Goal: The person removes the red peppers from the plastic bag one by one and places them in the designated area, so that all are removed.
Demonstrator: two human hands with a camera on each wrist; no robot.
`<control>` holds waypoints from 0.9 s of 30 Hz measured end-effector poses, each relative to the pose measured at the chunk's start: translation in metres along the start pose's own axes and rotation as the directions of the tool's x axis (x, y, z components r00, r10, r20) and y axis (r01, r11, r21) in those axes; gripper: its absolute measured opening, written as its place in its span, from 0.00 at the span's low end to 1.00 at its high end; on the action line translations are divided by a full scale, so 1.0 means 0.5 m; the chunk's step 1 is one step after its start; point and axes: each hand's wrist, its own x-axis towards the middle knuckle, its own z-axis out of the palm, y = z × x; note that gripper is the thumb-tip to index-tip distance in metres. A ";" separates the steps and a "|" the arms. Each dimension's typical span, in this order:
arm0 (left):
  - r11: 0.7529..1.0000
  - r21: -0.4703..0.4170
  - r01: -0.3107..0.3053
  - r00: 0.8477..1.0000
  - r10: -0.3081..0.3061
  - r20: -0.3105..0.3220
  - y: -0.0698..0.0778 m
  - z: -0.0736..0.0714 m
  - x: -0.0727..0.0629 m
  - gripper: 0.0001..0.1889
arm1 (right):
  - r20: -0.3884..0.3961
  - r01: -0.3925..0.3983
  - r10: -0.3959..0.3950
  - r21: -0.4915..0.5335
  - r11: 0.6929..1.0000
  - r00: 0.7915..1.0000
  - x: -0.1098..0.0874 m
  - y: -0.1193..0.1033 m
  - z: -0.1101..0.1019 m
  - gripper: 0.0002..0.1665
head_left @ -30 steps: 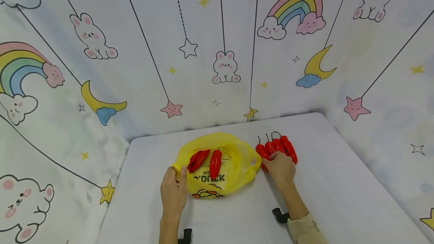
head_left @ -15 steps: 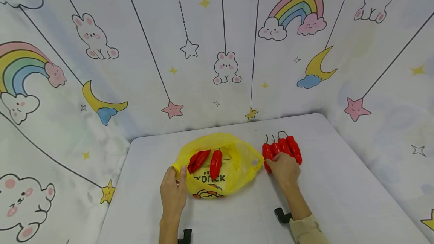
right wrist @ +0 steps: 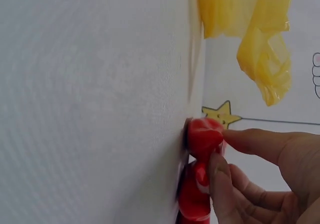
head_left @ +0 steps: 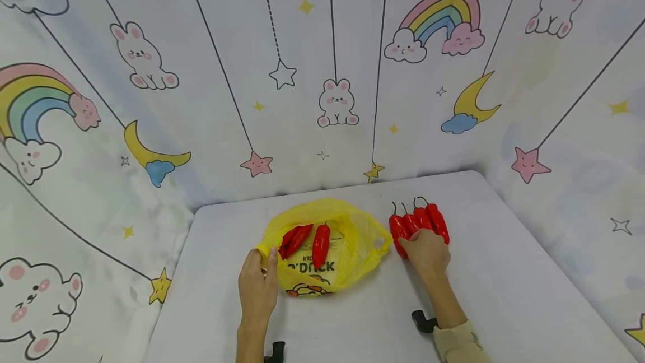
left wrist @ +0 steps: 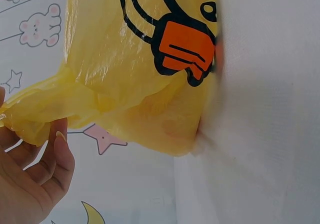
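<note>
Soft light; faint shadows; yellow bag (left wrist: 112, 66) glinting

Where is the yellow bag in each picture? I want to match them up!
Head: the yellow bag, lower middle, with the left hand at its left edge.
Left wrist: the yellow bag, across the upper left and middle.
Right wrist: part of the yellow bag, top right, above the right hand.
Shared landmark: the white table, bottom in head, right in left wrist, left in right wrist.

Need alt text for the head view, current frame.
A person's left hand holds the rim of a yellow plastic bag containing long glossy red peppers, while the right hand pinches the leftmost pepper of four lying side by side on a white table. Behind is a white cartoon-printed backdrop.
</note>
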 end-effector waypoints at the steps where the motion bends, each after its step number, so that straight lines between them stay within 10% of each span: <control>1: 1.000 0.000 0.000 1.000 0.000 0.000 0.000 0.000 0.000 0.15 | -0.002 0.000 0.000 0.002 1.000 1.000 -0.001 0.000 -0.001 0.19; 27: 1.000 -0.010 0.007 1.000 -0.007 0.004 0.005 -0.006 0.000 0.16 | -0.132 0.047 -0.032 0.109 0.993 0.991 -0.015 -0.084 -0.066 0.18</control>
